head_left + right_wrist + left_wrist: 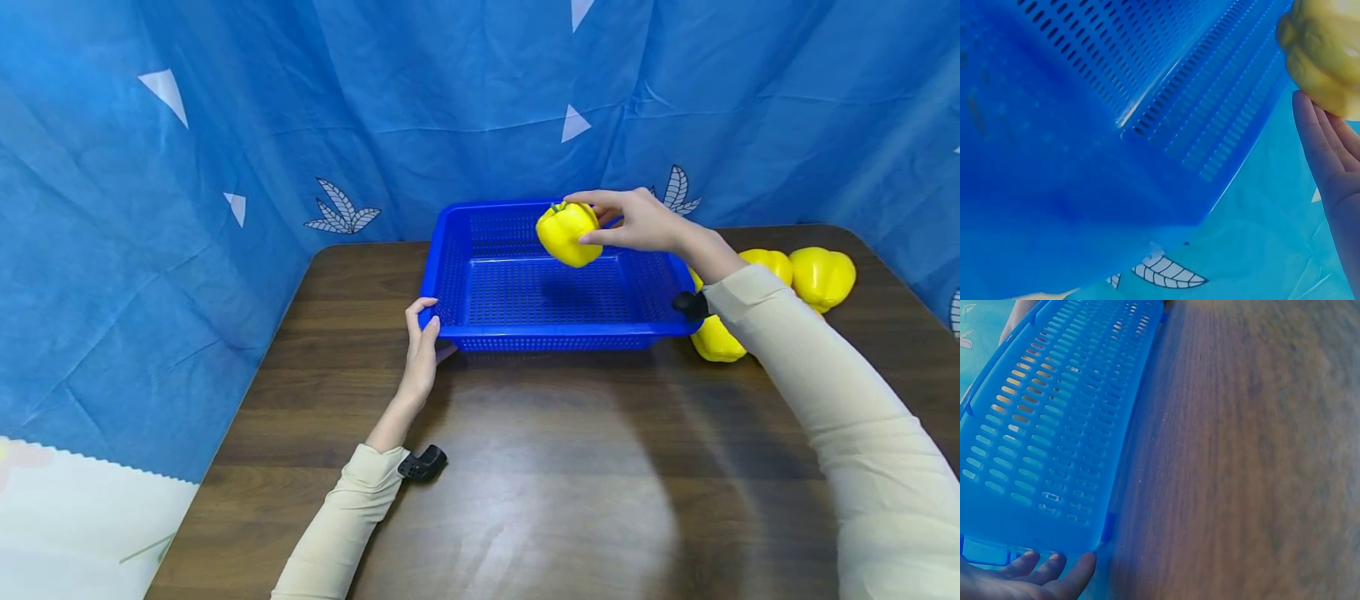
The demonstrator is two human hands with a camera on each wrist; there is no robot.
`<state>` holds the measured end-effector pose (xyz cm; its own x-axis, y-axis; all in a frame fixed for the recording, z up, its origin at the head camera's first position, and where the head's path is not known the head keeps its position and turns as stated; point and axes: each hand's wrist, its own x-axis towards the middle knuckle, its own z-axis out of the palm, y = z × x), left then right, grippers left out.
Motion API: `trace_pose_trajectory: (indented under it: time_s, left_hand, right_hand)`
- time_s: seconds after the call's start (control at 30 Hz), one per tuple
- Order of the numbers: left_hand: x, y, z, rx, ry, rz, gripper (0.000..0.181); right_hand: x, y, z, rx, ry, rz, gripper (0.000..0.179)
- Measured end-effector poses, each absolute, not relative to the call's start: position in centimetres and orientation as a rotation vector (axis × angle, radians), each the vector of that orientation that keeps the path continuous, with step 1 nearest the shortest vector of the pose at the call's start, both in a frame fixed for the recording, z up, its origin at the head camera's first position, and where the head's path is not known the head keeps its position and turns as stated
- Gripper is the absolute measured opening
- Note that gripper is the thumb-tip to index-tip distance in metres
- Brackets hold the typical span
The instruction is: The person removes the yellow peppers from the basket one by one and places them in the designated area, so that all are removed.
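A yellow bell pepper with a green stem is held above the blue plastic basket by my right hand, thumb on the near side and fingers behind. In the right wrist view, the same pepper sits at the fingertips. My left hand grips the near left corner of the basket, its thumb over the rim. From the left wrist, several of its fingers show against the basket's slotted wall.
More yellow peppers lie on the brown wooden table right of the basket, partly hidden by my right forearm. One pepper lies close against the basket's right end. A blue curtain hangs behind the table.
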<state>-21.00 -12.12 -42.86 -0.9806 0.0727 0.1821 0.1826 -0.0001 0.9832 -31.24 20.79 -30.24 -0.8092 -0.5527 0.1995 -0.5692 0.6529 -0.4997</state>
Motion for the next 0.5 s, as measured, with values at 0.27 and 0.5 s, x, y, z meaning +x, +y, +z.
trace_pose_trajectory:
  time_s: [0.27,0.5]
  left_hand:
    - [-21.0,-12.0,-42.7,-0.280,-2.096,-2.216,0.037]
    - [-20.9,-12.1,-42.8,-0.273,-2.142,-2.188,0.037]
  right_hand:
    - [-30.8,21.9,-30.0,0.909,-2.847,0.888,0.053]
    - [-30.3,22.4,-29.6,0.899,-2.861,0.933,0.053]
